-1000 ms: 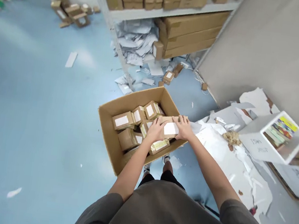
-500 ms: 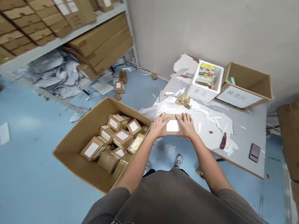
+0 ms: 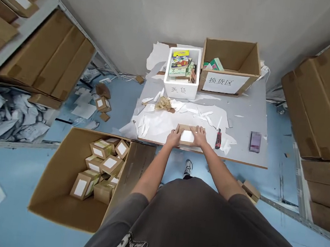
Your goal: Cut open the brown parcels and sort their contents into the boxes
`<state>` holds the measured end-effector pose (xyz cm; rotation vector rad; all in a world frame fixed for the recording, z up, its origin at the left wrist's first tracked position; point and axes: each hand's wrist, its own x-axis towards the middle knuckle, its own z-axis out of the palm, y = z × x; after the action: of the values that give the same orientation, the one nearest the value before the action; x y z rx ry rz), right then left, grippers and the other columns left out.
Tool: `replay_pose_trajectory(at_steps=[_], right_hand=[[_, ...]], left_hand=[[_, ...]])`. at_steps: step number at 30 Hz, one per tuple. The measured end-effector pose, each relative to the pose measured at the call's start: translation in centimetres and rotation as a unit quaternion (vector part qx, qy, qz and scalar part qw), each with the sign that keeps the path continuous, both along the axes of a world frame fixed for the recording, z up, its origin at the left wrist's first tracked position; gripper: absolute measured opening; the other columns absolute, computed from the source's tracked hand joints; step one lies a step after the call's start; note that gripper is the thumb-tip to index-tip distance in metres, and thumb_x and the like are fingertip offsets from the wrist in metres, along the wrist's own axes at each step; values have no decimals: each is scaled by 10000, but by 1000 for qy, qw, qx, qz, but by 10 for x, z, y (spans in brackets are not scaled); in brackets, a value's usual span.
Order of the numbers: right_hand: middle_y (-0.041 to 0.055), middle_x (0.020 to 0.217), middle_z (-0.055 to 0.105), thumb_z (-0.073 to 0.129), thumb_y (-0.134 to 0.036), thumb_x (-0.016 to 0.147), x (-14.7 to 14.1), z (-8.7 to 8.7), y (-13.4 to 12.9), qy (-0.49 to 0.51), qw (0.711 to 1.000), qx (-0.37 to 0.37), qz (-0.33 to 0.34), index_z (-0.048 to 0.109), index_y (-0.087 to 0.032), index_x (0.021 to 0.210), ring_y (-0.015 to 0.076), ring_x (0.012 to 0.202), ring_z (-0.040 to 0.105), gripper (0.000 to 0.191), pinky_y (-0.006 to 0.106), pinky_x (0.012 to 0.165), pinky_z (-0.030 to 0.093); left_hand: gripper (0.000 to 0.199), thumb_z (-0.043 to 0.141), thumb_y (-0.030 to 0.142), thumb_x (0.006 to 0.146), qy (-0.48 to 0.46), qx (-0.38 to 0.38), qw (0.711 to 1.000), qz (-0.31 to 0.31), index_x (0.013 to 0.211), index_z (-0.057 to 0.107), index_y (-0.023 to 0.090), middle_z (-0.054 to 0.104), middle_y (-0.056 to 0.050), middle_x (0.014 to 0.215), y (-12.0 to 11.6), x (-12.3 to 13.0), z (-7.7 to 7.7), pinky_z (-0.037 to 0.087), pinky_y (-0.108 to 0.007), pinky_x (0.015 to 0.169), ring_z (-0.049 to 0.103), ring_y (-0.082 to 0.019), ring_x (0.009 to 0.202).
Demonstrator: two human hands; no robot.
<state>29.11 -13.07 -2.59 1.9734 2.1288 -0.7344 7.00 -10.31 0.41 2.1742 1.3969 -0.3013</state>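
Since a second ago we have carried the small brown cardboard box with the white label [image 3: 188, 135] out of the large open carton on the floor [image 3: 54, 190] and over to the grey table [image 3: 244, 113]; half a second back it was only reaching the table's edge, and now it lies flat near the front edge, on torn white paper scraps [image 3: 159, 124]. Our left hand [image 3: 174, 136] clasps the box's left end and our right hand [image 3: 200, 136] its right end, fingers curled over the top.

We cannot make out the printing on the label, and our fingers hide both ends of the box. Our dark grey shirt [image 3: 199, 232] covers the floor right below us. A small rectangular thing [image 3: 254, 141] on the table is blurred beyond telling.

Just right of the box lies a red and black utility knife [image 3: 218, 139]. Further back stand a white foam box with coloured packets [image 3: 182, 72] and an open brown carton with a white sign [image 3: 229, 67]. The floor carton holds many small labelled boxes [image 3: 102, 164]. Metal shelving with stacked brown cartons [image 3: 40, 60] flanks us.
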Motion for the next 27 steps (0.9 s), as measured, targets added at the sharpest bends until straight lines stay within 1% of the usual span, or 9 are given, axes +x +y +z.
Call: replay_pose_trajectory(at_steps=[4, 8, 11, 15, 17, 21, 23, 25, 27], right_hand=[[255, 1824, 143, 958, -677, 626, -3, -23, 1, 21, 998, -41, -44, 233, -286, 1774, 501, 1669, 104, 1413, 689, 1283, 26], [258, 1819, 150, 971, -680, 588, -10, -29, 1, 40, 997, -40, -55, 275, -261, 1755, 493, 1676, 66, 1422, 676, 1291, 4], [266, 1808, 173, 975, -702, 576, -10, -27, 2, 47, 997, -42, -53, 273, -253, 1753, 506, 1667, 72, 1442, 692, 1285, 5], [288, 1793, 191, 962, -729, 600, -6, -21, 6, 46, 996, -38, -60, 292, -245, 1745, 515, 1645, 137, 1412, 714, 1267, 57], [287, 1784, 209, 948, -734, 622, -4, -18, 12, 53, 995, -41, -79, 320, -251, 1736, 516, 1633, 173, 1367, 718, 1256, 111], [252, 1734, 335, 921, -733, 646, -2, -11, 31, 92, 983, -48, -153, 388, -273, 1710, 502, 1569, 335, 1276, 715, 1234, 213], [237, 1687, 423, 914, -733, 650, -2, -7, 39, 132, 967, -64, -209, 412, -259, 1701, 485, 1522, 422, 1258, 683, 1231, 274], [221, 1624, 524, 893, -732, 686, -4, -3, 43, 211, 933, -91, -277, 435, -225, 1691, 447, 1456, 515, 1216, 597, 1204, 385], [218, 1517, 635, 852, -727, 755, -8, -1, 44, 308, 884, -111, -334, 492, -161, 1650, 403, 1342, 612, 1119, 493, 1106, 506]], left_hand=[[1038, 799, 210, 852, -4, -62, 996, 60, 1736, 266, 324, 109, -164, 1859, -14, 9, -25, 503, -544, 1186, 449, -390, 1553], [1051, 837, 240, 827, -36, -64, 994, 83, 1730, 303, 305, 13, -183, 1865, -32, 8, -39, 505, -560, 1170, 462, -413, 1550], [1080, 858, 276, 805, -67, -66, 989, 114, 1732, 304, 297, 33, -200, 1860, -39, 9, -43, 486, -569, 1184, 486, -420, 1540], [1011, 766, 272, 877, -99, -28, 970, 222, 1753, 263, 254, 158, -218, 1841, -44, 2, -40, 458, -554, 1221, 457, -406, 1578], [999, 742, 259, 897, -99, -10, 963, 251, 1760, 242, 230, 205, -222, 1829, -46, -7, -35, 443, -550, 1240, 416, -404, 1609], [1135, 810, 258, 859, -118, -19, 969, 214, 1781, 148, 266, 178, -208, 1839, -41, -23, -24, 450, -556, 1238, 355, -417, 1643], [1235, 857, 285, 832, -146, -3, 970, 196, 1788, 76, 279, 133, -205, 1848, -32, -29, -21, 435, -555, 1256, 320, -411, 1661], [1307, 907, 324, 796, -174, 7, 970, 172, 1788, 58, 276, 117, -207, 1850, -21, -33, -18, 410, -545, 1280, 275, -402, 1681], [1337, 950, 360, 752, -191, -8, 973, 128, 1786, 107, 284, 99, -197, 1855, -9, -37, -18, 403, -535, 1287, 244, -405, 1690]])
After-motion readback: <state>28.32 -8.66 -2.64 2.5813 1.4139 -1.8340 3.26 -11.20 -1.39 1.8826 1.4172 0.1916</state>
